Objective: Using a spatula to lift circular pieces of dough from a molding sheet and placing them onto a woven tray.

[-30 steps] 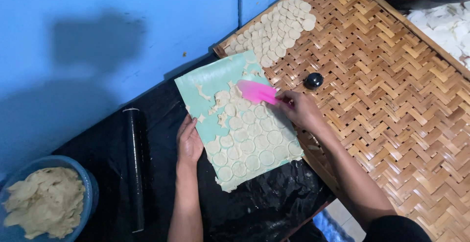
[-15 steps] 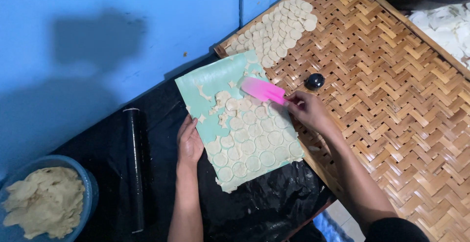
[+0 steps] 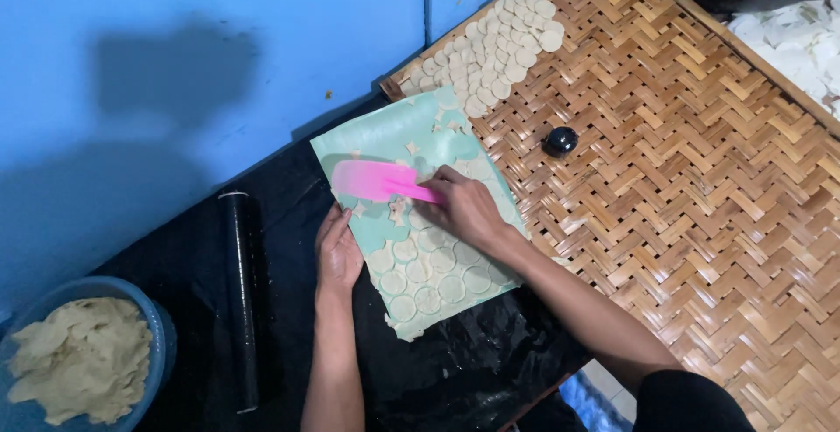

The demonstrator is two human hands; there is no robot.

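The right hand (image 3: pixel 468 209) grips a pink scraper (image 3: pixel 376 180) in closed fingers on the green mat (image 3: pixel 350 148) of cut dough rounds (image 3: pixel 437 275); the left hand (image 3: pixel 337 253), fingers flat, pins its edge. The blade is best kept low, sliding gently

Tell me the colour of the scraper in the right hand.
Pink; the scraper shows clearly in the head view, held by the right hand.

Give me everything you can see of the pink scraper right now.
The flat pink plastic scraper has a broad rounded blade and a narrower handle end. It lies low across the pale green mat, blade pointing left. The right hand grips its handle. Round dough discs lie just below it. The left hand rests on the mat's edge.
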